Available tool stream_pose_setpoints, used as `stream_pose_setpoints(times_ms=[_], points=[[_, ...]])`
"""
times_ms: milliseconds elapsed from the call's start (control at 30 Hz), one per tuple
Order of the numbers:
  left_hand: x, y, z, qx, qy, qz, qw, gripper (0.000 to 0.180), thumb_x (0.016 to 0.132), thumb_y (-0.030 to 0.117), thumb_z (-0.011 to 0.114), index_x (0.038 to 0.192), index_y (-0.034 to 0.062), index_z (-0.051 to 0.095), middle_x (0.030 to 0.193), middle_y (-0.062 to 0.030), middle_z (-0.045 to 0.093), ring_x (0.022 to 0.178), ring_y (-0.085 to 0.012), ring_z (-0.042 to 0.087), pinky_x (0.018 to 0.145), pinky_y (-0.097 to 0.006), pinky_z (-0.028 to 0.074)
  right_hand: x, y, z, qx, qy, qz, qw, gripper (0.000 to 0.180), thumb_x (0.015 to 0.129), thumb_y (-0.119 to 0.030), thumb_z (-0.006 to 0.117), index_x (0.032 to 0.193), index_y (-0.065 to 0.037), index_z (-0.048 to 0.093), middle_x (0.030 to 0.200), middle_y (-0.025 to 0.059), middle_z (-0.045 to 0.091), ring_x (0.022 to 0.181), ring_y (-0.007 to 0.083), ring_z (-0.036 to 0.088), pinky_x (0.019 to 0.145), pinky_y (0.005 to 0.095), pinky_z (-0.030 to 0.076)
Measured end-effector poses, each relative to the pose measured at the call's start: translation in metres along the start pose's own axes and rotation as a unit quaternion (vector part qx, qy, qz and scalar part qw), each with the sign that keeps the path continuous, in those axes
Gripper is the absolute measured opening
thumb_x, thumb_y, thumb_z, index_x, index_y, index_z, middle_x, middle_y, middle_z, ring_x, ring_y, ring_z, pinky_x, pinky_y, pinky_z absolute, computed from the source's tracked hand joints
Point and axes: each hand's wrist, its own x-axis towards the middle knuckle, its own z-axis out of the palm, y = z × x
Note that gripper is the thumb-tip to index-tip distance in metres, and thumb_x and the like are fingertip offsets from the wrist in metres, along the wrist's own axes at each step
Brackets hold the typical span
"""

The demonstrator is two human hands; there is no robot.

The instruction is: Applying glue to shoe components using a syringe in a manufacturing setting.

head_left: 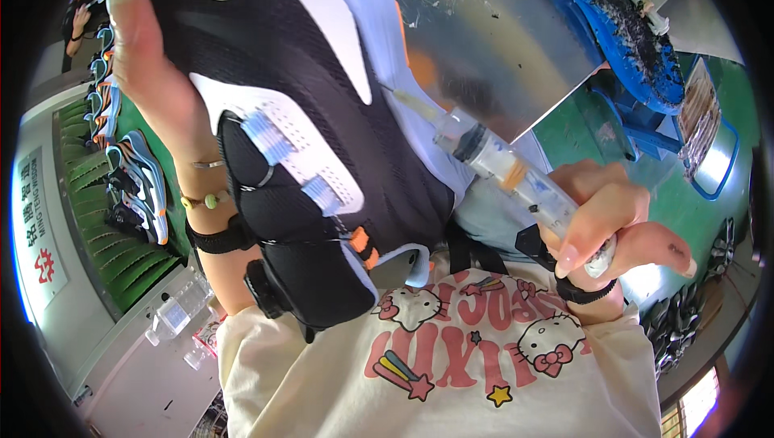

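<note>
Nearest me, a cream shirt (306, 381) fills the bottom of the frame. Above it, left of centre, I have the black-and-white shoe (322, 51) held up by the left hand (161, 87), thumb beside it, the other fingers hidden behind. At centre right, the right hand (601, 212) is closed around a clear syringe (520, 174); its needle points at the shoe's pale-blue sole edge, contact unclear to me. Farther out, I see a blue holder (663, 101) crusted with black bits, upper right, and more shoes (139, 184) at left.
</note>
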Motion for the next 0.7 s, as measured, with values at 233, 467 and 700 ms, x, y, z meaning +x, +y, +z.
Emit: stream_pose_setpoints(times_ms=[233,467,700], points=[[-0.048,0.021,0.005,-0.025,0.002,-0.043,0.999,0.058,0.083,0.045,0.055,0.117,-0.0023,0.05,0.099,-0.013,0.059,0.078,-0.0189,0.061,0.068,-0.029,0.05,-0.02,0.0,-0.004,-0.007,0.015,0.056,0.998,0.021,0.067,-0.021,0.062,0.065,0.0,0.063,0.056,0.0065,0.057,0.041,0.0149,0.041,0.039,0.0269,0.027],[-0.036,0.002,-0.007,-0.032,0.019,-0.091,0.995,0.053,0.084,0.041,0.055,0.116,-0.0011,0.051,0.1,-0.0138,0.059,0.077,-0.02,0.062,0.067,-0.03,0.051,-0.037,0.0,-0.008,-0.039,0.024,0.055,0.997,0.043,0.086,-0.036,0.055,0.063,-0.001,0.062,0.055,0.0044,0.056,0.038,0.0126,0.034,0.037,0.0262,0.023],[0.081,-0.098,-0.12,-0.033,0.046,-0.128,0.99,0.049,0.084,0.037,0.055,0.116,0.0,0.052,0.101,-0.0145,0.06,0.076,-0.0211,0.062,0.066,-0.03,0.052,-0.044,0.001,-0.011,-0.063,0.004,0.068,0.996,0.063,0.089,-0.056,0.039,0.066,-0.001,0.059,0.054,0.0041,0.057,0.037,0.0109,0.037,0.035,0.0248,0.025]])
